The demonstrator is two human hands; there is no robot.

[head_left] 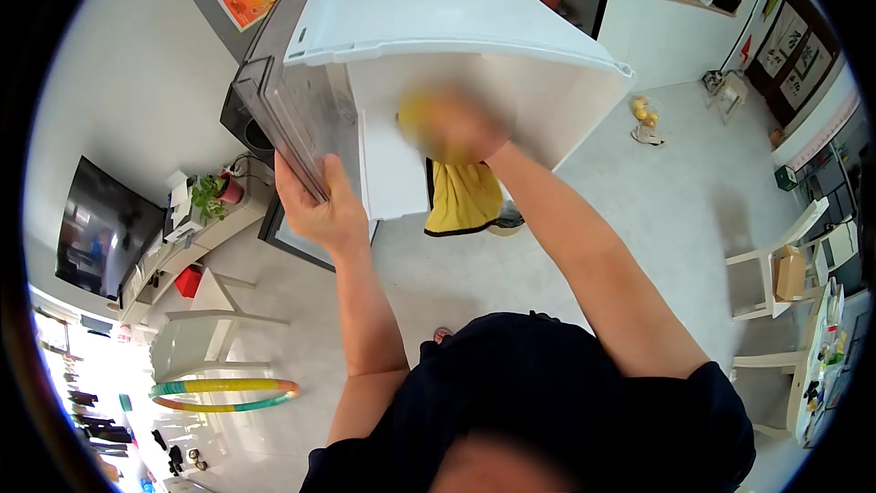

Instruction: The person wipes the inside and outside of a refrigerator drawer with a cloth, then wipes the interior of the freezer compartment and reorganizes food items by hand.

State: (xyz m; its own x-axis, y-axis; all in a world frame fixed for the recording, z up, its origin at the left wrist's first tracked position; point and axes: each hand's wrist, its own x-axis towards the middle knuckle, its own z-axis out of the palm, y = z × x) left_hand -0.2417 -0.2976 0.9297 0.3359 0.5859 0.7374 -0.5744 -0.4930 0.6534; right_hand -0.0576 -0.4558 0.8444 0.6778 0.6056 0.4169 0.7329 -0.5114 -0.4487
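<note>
A white refrigerator drawer (411, 9) with a clear grey front panel (297, 119) is tilted on its side, its open inside facing me. My left hand (321, 208) grips the panel's lower edge, thumb on one side and fingers on the other. Inside the drawer, my right hand (467, 128) is smeared by motion. It is closed on a yellow cloth (464, 199) with a dark border, part of which hangs below the hand. What the drawer rests on is mostly hidden behind it.
At left stand a television (105, 224), a low cabinet with a potted plant (212, 194), a white chair (205, 333) and a hula hoop (224, 386). White chairs (780, 260) and a cluttered table (815, 383) are at right. Yellow items in a bag (644, 114) lie on the floor.
</note>
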